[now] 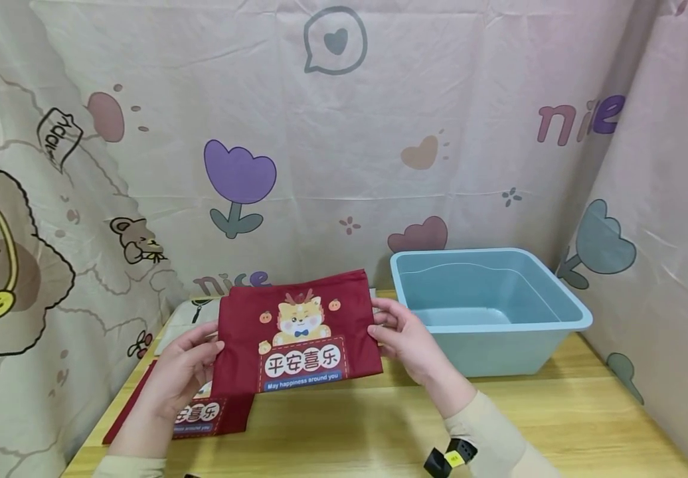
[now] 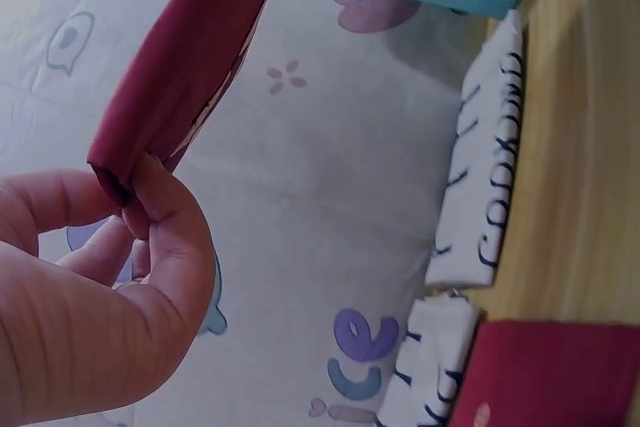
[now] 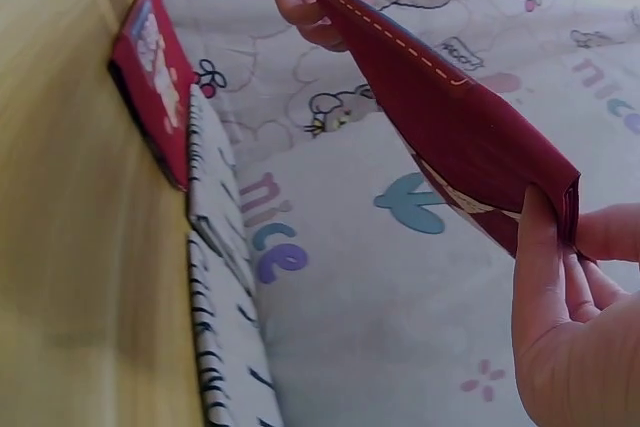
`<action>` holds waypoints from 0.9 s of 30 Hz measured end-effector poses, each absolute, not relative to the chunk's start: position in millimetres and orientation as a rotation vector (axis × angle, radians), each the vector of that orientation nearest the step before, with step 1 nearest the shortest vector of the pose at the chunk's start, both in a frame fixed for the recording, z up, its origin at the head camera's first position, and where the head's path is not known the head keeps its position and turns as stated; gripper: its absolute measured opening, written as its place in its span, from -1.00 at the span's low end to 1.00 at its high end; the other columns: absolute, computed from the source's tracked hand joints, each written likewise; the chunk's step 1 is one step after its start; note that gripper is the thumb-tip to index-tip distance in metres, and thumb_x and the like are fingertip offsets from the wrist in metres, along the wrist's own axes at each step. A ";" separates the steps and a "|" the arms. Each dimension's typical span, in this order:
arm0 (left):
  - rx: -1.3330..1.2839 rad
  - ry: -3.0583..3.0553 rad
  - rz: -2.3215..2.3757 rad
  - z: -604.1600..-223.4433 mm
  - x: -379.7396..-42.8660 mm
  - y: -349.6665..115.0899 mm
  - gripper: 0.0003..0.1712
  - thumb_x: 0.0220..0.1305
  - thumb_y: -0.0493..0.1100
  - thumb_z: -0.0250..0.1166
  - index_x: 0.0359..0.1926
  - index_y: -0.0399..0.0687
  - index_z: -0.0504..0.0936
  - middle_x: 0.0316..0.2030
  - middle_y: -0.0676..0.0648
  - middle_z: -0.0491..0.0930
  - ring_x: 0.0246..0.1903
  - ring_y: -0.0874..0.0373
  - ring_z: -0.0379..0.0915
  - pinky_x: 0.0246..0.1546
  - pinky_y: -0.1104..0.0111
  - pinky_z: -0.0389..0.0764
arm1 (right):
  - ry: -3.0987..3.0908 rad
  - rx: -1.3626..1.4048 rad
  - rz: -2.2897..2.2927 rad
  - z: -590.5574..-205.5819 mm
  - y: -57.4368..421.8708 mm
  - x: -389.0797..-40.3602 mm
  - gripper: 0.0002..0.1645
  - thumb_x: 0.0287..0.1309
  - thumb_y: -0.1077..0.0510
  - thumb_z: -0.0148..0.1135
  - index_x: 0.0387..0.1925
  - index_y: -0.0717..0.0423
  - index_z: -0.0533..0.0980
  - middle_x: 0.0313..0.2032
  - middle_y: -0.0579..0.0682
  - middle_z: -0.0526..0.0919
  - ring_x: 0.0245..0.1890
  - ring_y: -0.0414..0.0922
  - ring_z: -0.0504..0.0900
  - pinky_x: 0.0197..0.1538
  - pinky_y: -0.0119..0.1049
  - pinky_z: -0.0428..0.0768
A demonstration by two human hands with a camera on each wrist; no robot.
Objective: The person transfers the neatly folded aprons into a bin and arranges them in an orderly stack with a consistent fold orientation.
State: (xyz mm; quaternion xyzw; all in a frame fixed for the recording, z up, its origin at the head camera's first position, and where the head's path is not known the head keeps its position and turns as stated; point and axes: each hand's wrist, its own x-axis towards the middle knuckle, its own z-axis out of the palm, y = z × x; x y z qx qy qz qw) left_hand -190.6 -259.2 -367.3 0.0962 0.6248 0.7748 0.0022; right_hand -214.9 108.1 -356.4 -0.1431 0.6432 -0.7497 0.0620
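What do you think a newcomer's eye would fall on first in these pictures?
Probably the printed dark red cloth, held up mid-scene between the left hand and the right hand. Next might come the light-blue tub at the right of the table, then the second red cloth lying at the left.

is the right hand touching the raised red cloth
Touching: the right wrist view shows the right hand pinching one end of the raised cloth.

The left hand (image 1: 182,368) and raised cloth (image 1: 299,332) seemingly hide much of the lower cloth (image 1: 236,413).
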 end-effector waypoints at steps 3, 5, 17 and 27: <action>0.372 1.930 2.458 -362.6 -192.5 -251.4 -0.54 0.41 -0.46 0.05 -0.01 0.16 0.71 -0.24 0.06 0.66 -0.34 0.24 0.60 -0.31 0.30 0.69 | 1.961 -0.442 -2.273 -348.9 114.7 -215.7 -0.36 0.27 0.45 0.10 0.37 0.36 0.24 -0.14 0.06 0.57 -0.21 -0.14 0.62 -0.19 -0.26 0.68; 0.389 1.913 2.477 -359.1 -193.8 -245.1 -0.54 0.40 -0.47 0.05 -0.01 0.13 0.71 -0.21 0.05 0.67 -0.31 0.22 0.61 -0.31 0.30 0.68 | 1.972 -0.437 -2.282 -344.5 120.0 -216.2 -0.36 0.27 0.45 0.09 0.37 0.36 0.23 -0.14 0.06 0.58 -0.22 -0.14 0.64 -0.18 -0.26 0.69; 0.249 1.982 2.494 -336.7 -210.0 -198.4 -0.55 0.35 -0.44 0.12 -0.09 0.23 0.72 -0.26 0.05 0.59 -0.28 0.21 0.56 -0.32 0.30 0.65 | 2.080 -0.413 -2.329 -328.0 158.5 -222.4 -0.39 0.32 0.43 0.07 0.37 0.38 0.23 -0.19 -0.01 0.56 -0.23 -0.19 0.61 -0.18 -0.26 0.69; 0.137 2.023 2.433 -329.2 -220.8 -164.1 -0.49 0.36 -0.42 0.12 0.33 -0.28 0.41 -0.23 0.01 0.53 -0.23 0.19 0.52 -0.23 0.33 0.64 | 2.212 -0.345 -2.319 -321.3 186.8 -222.5 -0.39 0.36 0.39 0.05 0.39 0.38 0.20 -0.18 -0.04 0.51 -0.23 -0.24 0.59 -0.21 -0.32 0.69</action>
